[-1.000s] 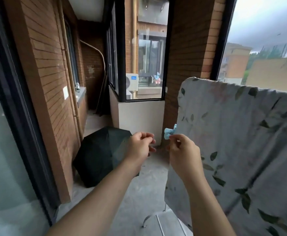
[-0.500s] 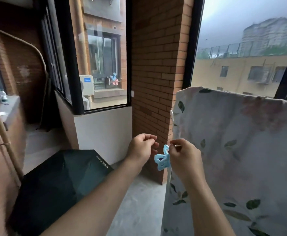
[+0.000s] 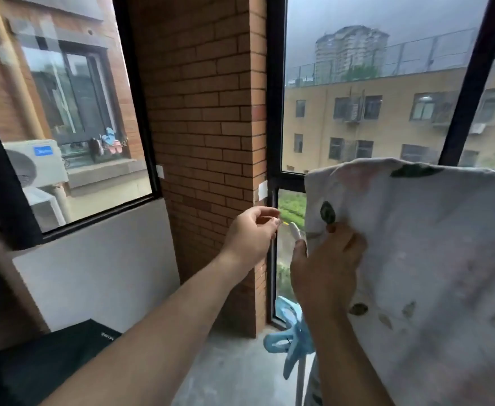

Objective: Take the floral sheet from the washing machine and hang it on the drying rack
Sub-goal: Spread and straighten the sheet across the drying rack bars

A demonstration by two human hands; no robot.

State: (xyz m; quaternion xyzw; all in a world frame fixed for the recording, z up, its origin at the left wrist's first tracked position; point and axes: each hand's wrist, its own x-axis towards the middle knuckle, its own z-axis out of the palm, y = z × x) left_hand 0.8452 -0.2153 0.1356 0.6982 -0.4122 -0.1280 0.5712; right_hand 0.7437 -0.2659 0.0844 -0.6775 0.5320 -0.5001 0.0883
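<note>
Presently the floral sheet [image 3: 422, 259] is out of the machine and draped over the top bar of the drying rack, hanging down the right of the view in front of the window [image 3: 372, 92]. The rack is almost wholly covered; only a white rod tip [image 3: 294, 230] shows at the sheet's left edge. The right hand [image 3: 325, 268] lies on that edge, its grip closed on the cloth, fingertips bent onto the fabric and the thumb just beside the rod tip. The left hand [image 3: 252, 230] is raised near the brick pillar [image 3: 205, 127], apart from the sheet, fingers curled toward the thumb with nothing visible between them. A blue clothes peg [image 3: 290, 344] sits below the right wrist; whether it is clipped to anything or loose cannot be determined. Assessment: the hanging step is largely complete and the work in hand is securing or squaring the left edge. The next move likely calls for bringing the peg to the bar and clamping the cloth while the right hand keeps the edge flat. A dark object [image 3: 50, 367] lies on the floor at lower left.
</note>
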